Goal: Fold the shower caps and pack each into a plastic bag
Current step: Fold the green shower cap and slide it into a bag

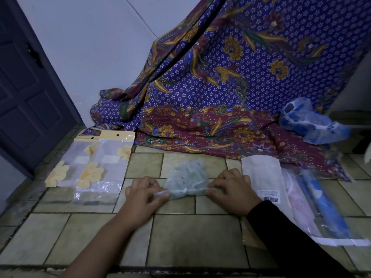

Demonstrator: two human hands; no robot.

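Note:
A pale green translucent shower cap (pixel 185 177) lies folded flat on the tiled floor in the middle. My left hand (pixel 143 194) pinches its near left corner and my right hand (pixel 233 190) pinches its near right corner. To the left lie plastic bags (pixel 94 167) printed with yellow flowers and topped with cream header cards. On the right a white plastic bag (pixel 261 173) with a barcode label lies beside packed pink (pixel 301 205) and blue (pixel 323 205) caps in clear bags.
A purple and maroon batik cloth (pixel 220 87) hangs at the back and spreads onto the floor. Loose blue shower caps (pixel 309 119) are heaped at the right rear. A dark door (pixel 26 87) stands at the left.

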